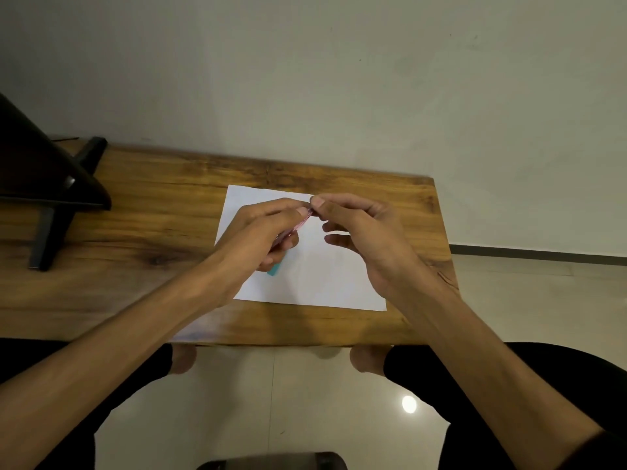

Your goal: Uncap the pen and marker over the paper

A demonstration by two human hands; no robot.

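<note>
Pale wall [339,79] fills the upper half of the head view, and below it a wooden table [152,232] runs from the left edge to a corner at right, with glossy floor tiles [305,401] beneath. One white sheet of paper [332,279] lies flat on the table's right part. Over that sheet two hands meet. The left hand [268,228] has its fingers curled round a thin pink object [303,222], which slants up from its palm to its fingertips; what the object is cannot be told. The right hand [356,228] pinches the same object's upper tip between thumb and forefinger, its other fingers loosely spread below. One small teal piece [275,269] lies on the paper just under the left hand, partly hidden by it. At far left a dark stand [51,184] with black legs sits on the table, well apart from the hands. Two bare feet [366,361] show under the near table edge, beside black trouser legs [509,385]. One dark rounded thing [271,462] sits at the bottom edge, too cut off to identify.
</note>
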